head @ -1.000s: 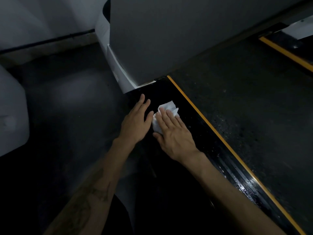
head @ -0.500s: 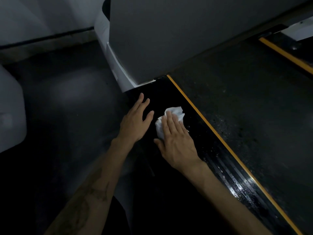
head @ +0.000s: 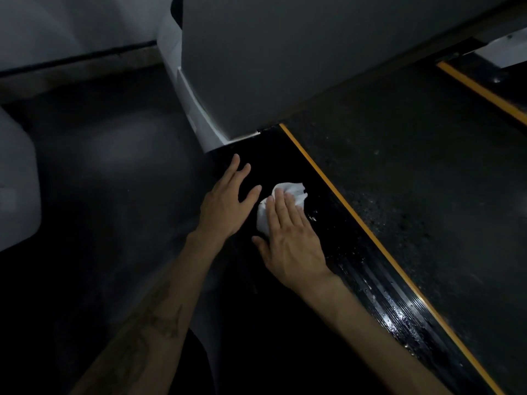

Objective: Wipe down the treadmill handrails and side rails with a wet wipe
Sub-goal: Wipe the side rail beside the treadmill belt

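Note:
A crumpled white wet wipe (head: 293, 192) lies on the black left side rail (head: 368, 280) of the treadmill, near its front end. My right hand (head: 288, 238) presses flat on the wipe with straight fingers. Just to its left, my left hand (head: 225, 203) rests flat on the outer edge of the same rail, fingers spread, holding nothing. The rail glistens wet behind my right hand. A yellow stripe (head: 353, 218) runs between the rail and the dark running belt (head: 427, 181).
The grey motor cover (head: 285, 58) rises just beyond the hands. A second yellow-edged rail (head: 484, 92) lies at the far right. Dark floor (head: 99, 166) spreads to the left, with a pale rounded object (head: 14, 181) at the left edge.
My right hand has slid the wipe a little toward me and toward the yellow stripe along the rail. My left hand has stayed in place.

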A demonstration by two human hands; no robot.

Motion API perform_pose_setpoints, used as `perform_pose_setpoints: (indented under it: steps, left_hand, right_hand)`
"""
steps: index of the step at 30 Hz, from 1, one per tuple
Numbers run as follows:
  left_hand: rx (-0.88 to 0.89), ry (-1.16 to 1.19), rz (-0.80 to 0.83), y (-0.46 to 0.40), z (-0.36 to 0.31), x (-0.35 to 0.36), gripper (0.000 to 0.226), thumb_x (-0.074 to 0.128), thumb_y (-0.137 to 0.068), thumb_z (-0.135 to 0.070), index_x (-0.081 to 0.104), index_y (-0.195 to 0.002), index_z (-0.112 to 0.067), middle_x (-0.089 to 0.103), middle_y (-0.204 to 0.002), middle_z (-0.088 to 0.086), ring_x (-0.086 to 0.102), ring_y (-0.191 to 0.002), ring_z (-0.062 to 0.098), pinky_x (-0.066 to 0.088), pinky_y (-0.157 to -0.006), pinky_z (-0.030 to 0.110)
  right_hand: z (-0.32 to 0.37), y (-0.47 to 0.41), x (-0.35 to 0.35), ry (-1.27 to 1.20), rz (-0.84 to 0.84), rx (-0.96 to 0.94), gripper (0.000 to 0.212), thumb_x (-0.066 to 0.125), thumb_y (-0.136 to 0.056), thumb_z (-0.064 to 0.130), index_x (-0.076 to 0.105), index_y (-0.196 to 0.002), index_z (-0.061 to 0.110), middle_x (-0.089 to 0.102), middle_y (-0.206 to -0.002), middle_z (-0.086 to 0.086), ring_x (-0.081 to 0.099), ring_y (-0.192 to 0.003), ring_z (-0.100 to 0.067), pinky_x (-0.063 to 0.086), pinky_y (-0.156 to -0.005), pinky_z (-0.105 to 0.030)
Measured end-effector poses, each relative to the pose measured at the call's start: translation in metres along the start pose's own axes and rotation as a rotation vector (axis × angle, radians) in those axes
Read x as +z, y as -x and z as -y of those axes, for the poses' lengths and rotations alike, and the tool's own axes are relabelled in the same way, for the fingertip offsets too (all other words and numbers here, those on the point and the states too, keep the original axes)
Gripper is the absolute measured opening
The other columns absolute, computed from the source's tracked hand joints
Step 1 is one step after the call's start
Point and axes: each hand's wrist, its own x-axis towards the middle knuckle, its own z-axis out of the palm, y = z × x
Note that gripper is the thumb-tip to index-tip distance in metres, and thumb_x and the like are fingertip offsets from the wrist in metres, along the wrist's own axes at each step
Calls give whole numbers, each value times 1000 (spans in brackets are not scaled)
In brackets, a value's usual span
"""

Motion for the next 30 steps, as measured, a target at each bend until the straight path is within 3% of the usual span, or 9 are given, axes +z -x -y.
perform_pose_setpoints:
  steps: [3, 5, 9, 14, 16, 18, 22, 27, 30]
  left_hand:
    - [18, -26, -3, 0, 2, -1, 61, 45, -103, -56, 32, -159, -33, 2, -170, -20, 21, -154, 12, 34, -118, 53]
    - [20, -58, 0, 0, 1, -2, 60, 44, -104, -55, 32, -159, -33, 3, -171, -16, 14, -157, 15, 30, -120, 54]
    - [23, -122, -15, 1, -5, 3, 54, 41, -107, -47, 34, -158, -32, 2, -172, -9, 3, -158, 17, 22, -121, 52]
    - [105, -209, -62, -1, -5, 5, 49, 39, -109, -37, 39, -156, -24, 6, -172, 1, 0, -159, 20, 13, -127, 47]
    - [168, -224, -66, -1, -5, 7, 46, 40, -110, -30, 42, -154, -18, 9, -172, 2, 1, -159, 19, 7, -128, 43]
    - [179, -185, -63, -2, -7, 9, 44, 40, -110, -25, 45, -153, -14, 17, -171, 2, 5, -158, 17, 7, -128, 39]
    - [135, -137, -18, -3, -11, 6, 49, 45, -108, -35, 43, -153, -15, 19, -170, 0, 6, -158, 14, 7, -128, 38]
    - [106, -136, -3, -2, -15, 6, 55, 46, -106, -43, 40, -154, -17, 16, -171, -1, 3, -158, 13, 6, -127, 38]
    - [104, -123, -13, -1, -14, 8, 55, 47, -106, -43, 40, -154, -17, 16, -171, -1, 4, -158, 13, 7, -128, 39]
  right_hand:
    - [-15, -11, -4, -23, 9, -46, 75, 26, -105, 49, 1, -162, 7, -9, -169, -13, -13, -155, -23, -10, -125, -36]
    - [-19, -10, -3, -44, 1, -25, 74, 14, -104, 52, 2, -162, 6, -8, -169, -13, -12, -155, -23, -10, -124, -35]
    - [-3, 6, 8, -34, -49, 82, 84, 7, -100, 58, 18, -159, 0, 10, -167, -21, 9, -156, -31, 12, -127, -44]
    - [-17, -13, -6, -116, 15, -28, 72, 2, -102, 53, 1, -162, 13, -10, -169, -6, -15, -155, -16, -3, -129, -38]
    - [-26, -15, -10, -103, 28, -24, 67, 12, -106, 47, -2, -162, 13, -13, -169, -5, -17, -154, -15, -8, -128, -35]
    - [-25, -5, -8, -88, 9, 20, 70, 7, -104, 48, -1, -162, 10, -11, -170, -8, -16, -154, -18, -10, -126, -34]
    - [-8, 8, 1, -92, -4, 36, 86, 0, -95, 59, 6, -162, 6, -5, -169, -13, -9, -157, -23, -10, -123, -35]
    - [-22, -12, -9, -93, 42, -7, 89, -13, -86, 59, -3, -162, 13, -12, -170, -5, -22, -150, -13, -18, -120, -29]
    - [-16, -1, 0, -67, -3, 55, 86, -5, -94, 58, 6, -162, 5, -5, -170, -13, -9, -156, -22, -11, -123, -33]
